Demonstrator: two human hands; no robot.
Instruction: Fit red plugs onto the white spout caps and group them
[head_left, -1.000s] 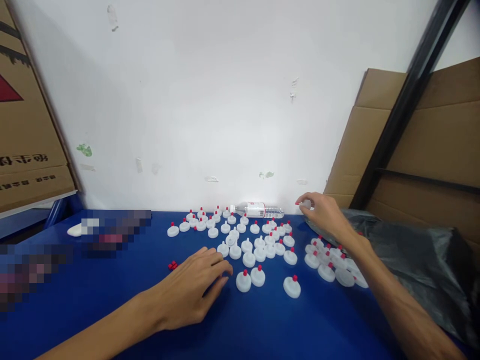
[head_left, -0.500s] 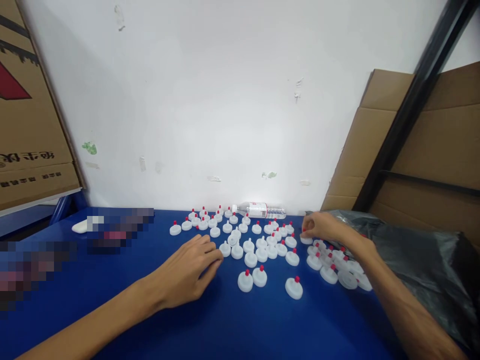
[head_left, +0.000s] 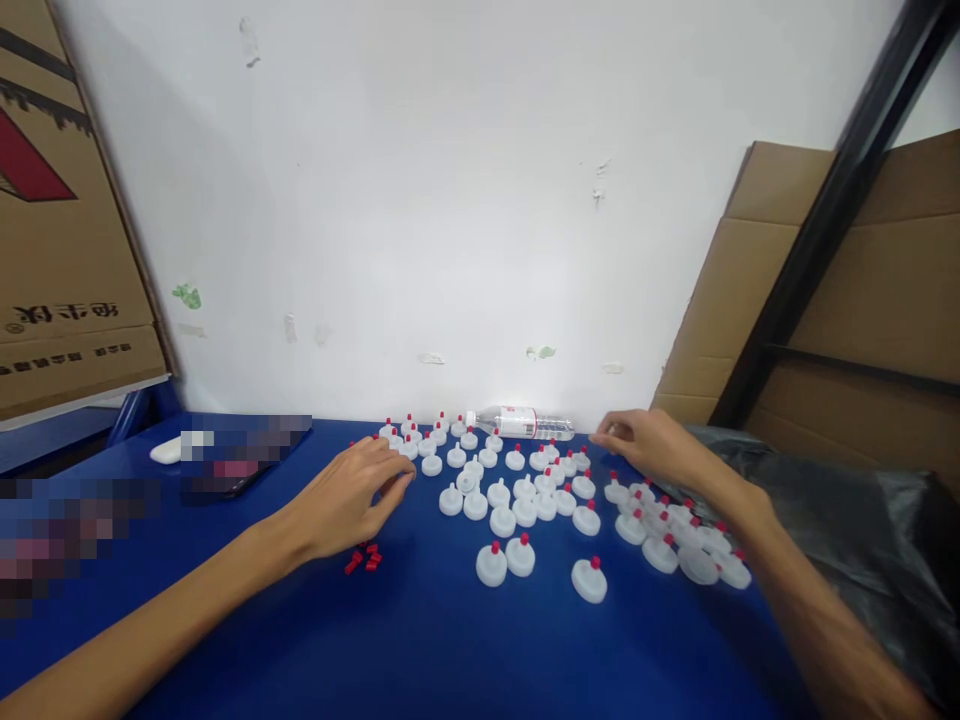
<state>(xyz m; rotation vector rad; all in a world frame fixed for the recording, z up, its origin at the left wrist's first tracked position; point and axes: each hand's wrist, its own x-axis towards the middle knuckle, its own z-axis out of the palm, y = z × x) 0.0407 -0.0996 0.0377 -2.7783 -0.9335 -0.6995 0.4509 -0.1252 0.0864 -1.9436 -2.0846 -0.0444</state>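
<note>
Many white round plastic caps with narrow spouts point(head_left: 502, 519) stand on the blue table, most with a small red tip on the spout. My left hand point(head_left: 352, 500) hovers at the left side of the group, thumb and fingertips drawn together near a few of the rear caps. Whatever may be between those fingertips is hidden. Several loose red tips point(head_left: 366, 558) lie under and in front of this hand. My right hand point(head_left: 649, 445), fingers loosely curved and nothing seen in them, is raised just behind the right-hand cluster. Below it stands a red-tipped cap point(head_left: 615, 490).
A clear water bottle point(head_left: 517, 422) lies along the white wall. On the right are a dark plastic bag point(head_left: 832, 530) and cardboard point(head_left: 731, 280) behind a black post. At left sit a white object point(head_left: 171, 449), a dark flat object point(head_left: 247, 470) and a large carton point(head_left: 82, 250).
My right hand has let go of a red-tipped cap at the right cluster and lifted off it. My left hand has moved left and back, uncovering loose red tips.
</note>
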